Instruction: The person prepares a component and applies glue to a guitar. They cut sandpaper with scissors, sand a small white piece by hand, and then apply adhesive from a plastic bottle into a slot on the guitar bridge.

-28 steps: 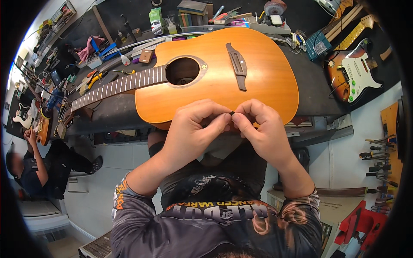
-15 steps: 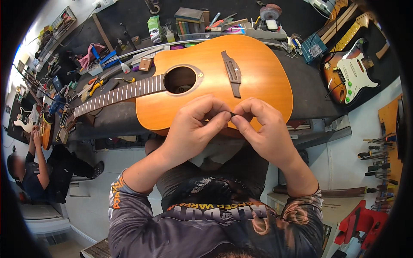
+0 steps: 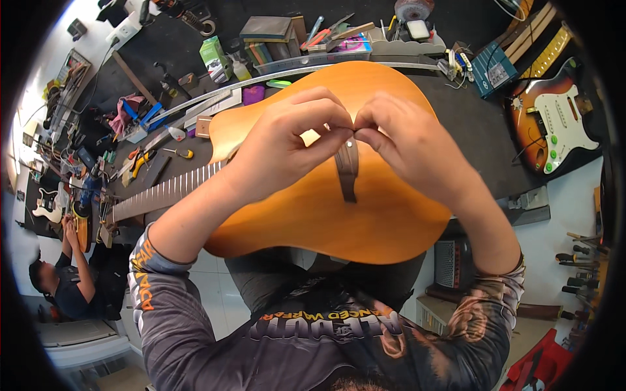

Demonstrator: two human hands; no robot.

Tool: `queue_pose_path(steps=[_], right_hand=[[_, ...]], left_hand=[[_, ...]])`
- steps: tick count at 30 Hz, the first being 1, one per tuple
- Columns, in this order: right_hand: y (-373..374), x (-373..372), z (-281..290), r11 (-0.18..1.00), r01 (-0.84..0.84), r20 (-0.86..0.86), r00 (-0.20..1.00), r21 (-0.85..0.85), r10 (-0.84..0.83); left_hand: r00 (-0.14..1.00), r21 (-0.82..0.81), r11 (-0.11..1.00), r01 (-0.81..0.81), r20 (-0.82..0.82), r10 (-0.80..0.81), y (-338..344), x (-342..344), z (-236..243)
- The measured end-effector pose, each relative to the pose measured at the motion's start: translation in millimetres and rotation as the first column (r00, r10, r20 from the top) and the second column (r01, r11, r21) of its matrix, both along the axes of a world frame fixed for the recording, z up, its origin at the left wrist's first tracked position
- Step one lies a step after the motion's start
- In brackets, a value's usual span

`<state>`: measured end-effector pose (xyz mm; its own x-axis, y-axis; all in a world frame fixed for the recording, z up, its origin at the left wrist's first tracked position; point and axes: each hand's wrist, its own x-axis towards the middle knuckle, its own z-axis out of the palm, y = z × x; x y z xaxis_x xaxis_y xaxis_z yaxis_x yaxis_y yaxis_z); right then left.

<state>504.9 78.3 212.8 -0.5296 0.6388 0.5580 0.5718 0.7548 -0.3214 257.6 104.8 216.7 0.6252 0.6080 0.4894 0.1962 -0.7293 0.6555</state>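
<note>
My left hand [image 3: 291, 140] and my right hand [image 3: 407, 146] meet at their pinched fingertips, closed on a small dark piece [image 3: 353, 130] that is mostly hidden and too small to make out. Both are over the bridge [image 3: 347, 176] of a natural-wood acoustic guitar [image 3: 372, 231] lying on the dark bench. My left hand and forearm cover the sound hole, while the fretted neck [image 3: 166, 193] stretches toward the left. Whether the fingers touch the bridge I cannot tell.
A sunburst electric guitar [image 3: 551, 114] lies at right. Pliers [image 3: 140, 166], a metal straightedge [image 3: 215, 90], boxes and several other tools crowd the bench [image 3: 469, 143]. A co-worker [image 3: 78, 280] at left has hands raised to another guitar. Tools [image 3: 577, 274] line the lower right.
Both my hands have moved up, from the guitar's near edge to over its bridge, still pinched together. The guitar appears lower in view, with its sound hole now covered.
</note>
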Motion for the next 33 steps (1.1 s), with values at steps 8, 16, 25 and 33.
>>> queue_pose_path(steps=[8,16,25,33], right_hand=[[118.5,12.9,-16.2,0.986,0.073,0.112,0.992,-0.153,-0.057],[153.3,-31.9,-57.8,0.989,0.104,0.254,0.959,0.109,-0.129],[152.7,-35.2,-71.5,0.950,0.134,0.226,0.953,0.283,-0.202],[149.5,-36.7,-70.0,0.948,0.143,0.242,0.946,0.284,-0.216]], left_hand=[[0.922,0.508,0.830,0.229,-0.388,-0.018,52.6,-4.8,-39.5],[0.884,0.568,0.719,0.401,-0.446,-0.141,64.9,-3.5,-38.5],[0.848,0.519,0.699,0.492,-0.466,-0.251,75.2,2.7,-37.8],[0.837,0.499,0.686,0.530,-0.438,-0.328,82.5,3.0,-40.7]])
